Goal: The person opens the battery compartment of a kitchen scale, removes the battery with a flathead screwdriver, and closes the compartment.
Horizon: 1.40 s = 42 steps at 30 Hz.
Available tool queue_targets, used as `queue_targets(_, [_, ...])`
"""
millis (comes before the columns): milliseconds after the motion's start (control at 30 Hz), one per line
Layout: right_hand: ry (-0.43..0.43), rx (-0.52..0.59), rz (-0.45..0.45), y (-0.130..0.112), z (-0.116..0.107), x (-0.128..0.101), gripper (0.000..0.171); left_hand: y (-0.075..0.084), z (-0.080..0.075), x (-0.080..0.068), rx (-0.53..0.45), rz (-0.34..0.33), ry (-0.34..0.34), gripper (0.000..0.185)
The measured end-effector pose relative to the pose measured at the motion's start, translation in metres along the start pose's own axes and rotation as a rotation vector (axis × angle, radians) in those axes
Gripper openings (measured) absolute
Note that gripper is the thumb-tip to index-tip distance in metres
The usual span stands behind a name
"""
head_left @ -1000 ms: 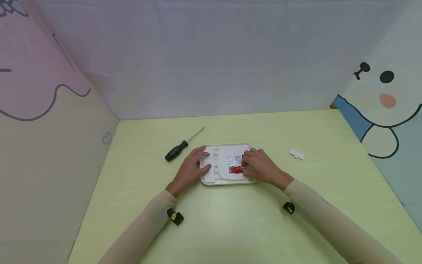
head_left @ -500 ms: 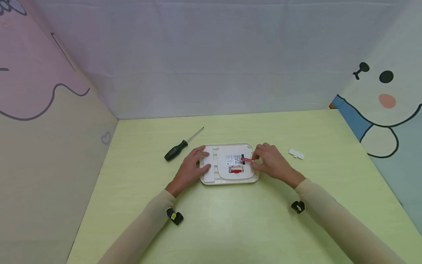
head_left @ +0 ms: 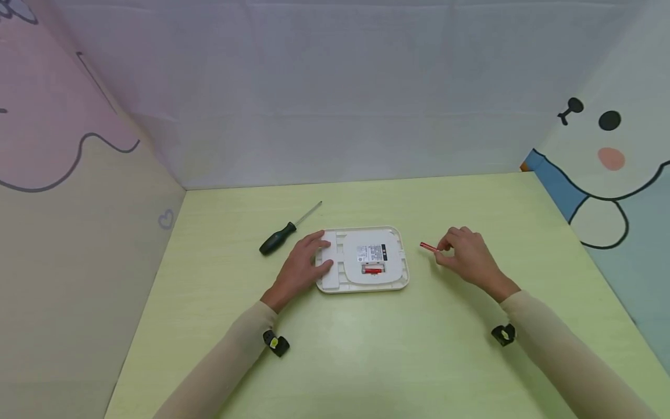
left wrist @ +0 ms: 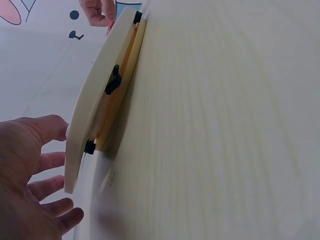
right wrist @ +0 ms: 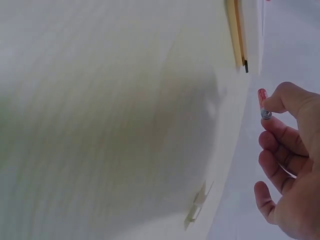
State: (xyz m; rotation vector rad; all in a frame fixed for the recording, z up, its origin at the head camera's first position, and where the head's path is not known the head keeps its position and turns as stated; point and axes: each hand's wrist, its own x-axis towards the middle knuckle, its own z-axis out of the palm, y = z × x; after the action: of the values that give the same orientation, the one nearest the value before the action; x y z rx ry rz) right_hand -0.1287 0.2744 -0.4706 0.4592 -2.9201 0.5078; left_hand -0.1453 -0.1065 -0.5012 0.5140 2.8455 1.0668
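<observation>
A white flat device with rounded corners lies on the table, its battery compartment uncovered. One red battery sits in the compartment. My left hand rests on the device's left end with fingers spread and thumb on the white panel. To the right of the device and above the table, my right hand pinches a second red battery between thumb and index finger. In the right wrist view the held battery shows its silver end, while the other fingers are loosely bent.
A screwdriver with a dark handle lies behind my left hand, its tip pointing to the back right. A small white cover lies on the table below my right hand; the hand hides it in the head view. A pale wall stands behind the table.
My right hand has lifted one battery out of the compartment and carried it right, off the device. The left hand has stayed in place.
</observation>
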Motion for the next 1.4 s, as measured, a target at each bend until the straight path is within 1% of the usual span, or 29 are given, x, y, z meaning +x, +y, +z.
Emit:
queue_targets(233, [-0.012,-0.029,0.071,0.015,0.002,-0.016,0.013,0.0,-0.001,-0.001,0.01,-0.001,0.004,0.041])
queue_targets(467, [-0.013,-0.062,0.09,0.023,0.008,-0.024,0.014,0.001,-0.003,-0.002,0.014,-0.003,0.011,0.041])
queue_targets(700, [-0.038,-0.086,0.108,0.026,0.013,-0.028,0.013,0.001,-0.002,-0.002,0.018,0.002,0.016,0.042])
queue_targets(933, [-0.026,-0.068,0.144,0.026,0.013,-0.03,0.011,0.002,-0.002,-0.002,0.011,0.005,0.021,0.041])
queue_targets(1267, [-0.039,-0.061,0.152,0.027,0.01,-0.032,0.015,0.003,-0.002,-0.002,0.009,-0.001,0.014,0.041])
queue_targets(1400, [-0.009,-0.049,0.135,0.022,0.007,-0.028,0.016,0.002,-0.001,-0.001,0.013,0.002,0.009,0.042])
